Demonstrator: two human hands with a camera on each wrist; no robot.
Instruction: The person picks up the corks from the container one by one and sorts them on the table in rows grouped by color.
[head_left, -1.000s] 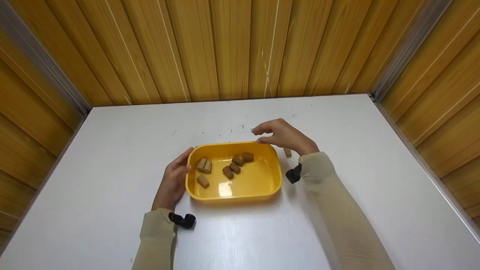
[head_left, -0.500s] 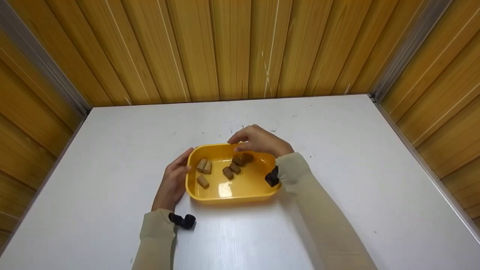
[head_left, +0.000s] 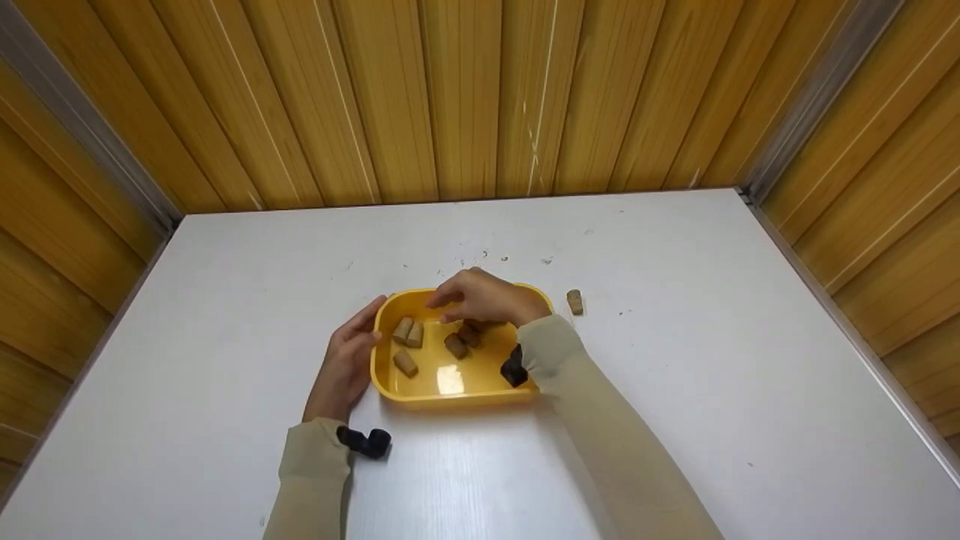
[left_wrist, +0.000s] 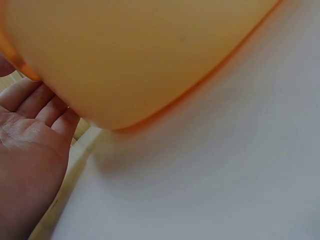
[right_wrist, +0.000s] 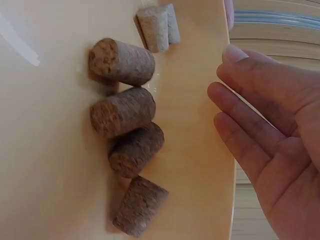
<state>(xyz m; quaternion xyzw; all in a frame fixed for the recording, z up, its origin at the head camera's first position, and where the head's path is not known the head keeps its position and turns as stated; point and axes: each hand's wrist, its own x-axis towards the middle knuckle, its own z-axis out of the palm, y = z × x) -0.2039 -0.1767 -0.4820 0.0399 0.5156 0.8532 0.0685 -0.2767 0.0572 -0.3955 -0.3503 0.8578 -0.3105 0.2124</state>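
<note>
A yellow plastic tray (head_left: 465, 400) stands on the white table, with several corks inside. My left hand (head_left: 347, 364) holds its left side, thumb at the rim and fingers along the outer wall. Over the far part of the tray hovers my right hand (head_left: 484, 296), fingers spread with nothing between them. Beneath it lie several dark brown corks (head_left: 455, 346), partly hidden in the head view; the right wrist view shows a row of dark corks (right_wrist: 136, 107). Two pale corks (head_left: 415, 334) lean together at the tray's left, and another pale cork (head_left: 406, 363) lies nearer the front.
One loose cork (head_left: 575, 302) lies on the white table (head_left: 675, 300) to the right of the tray. Small dark marks dot the tabletop behind the tray. Yellow wood-look panels (head_left: 465, 97) wall in the back and both sides.
My right hand has moved left from the tray's far right corner to above the dark corks. The loose cork on the right is now uncovered. My left hand and the tray have stayed put.
</note>
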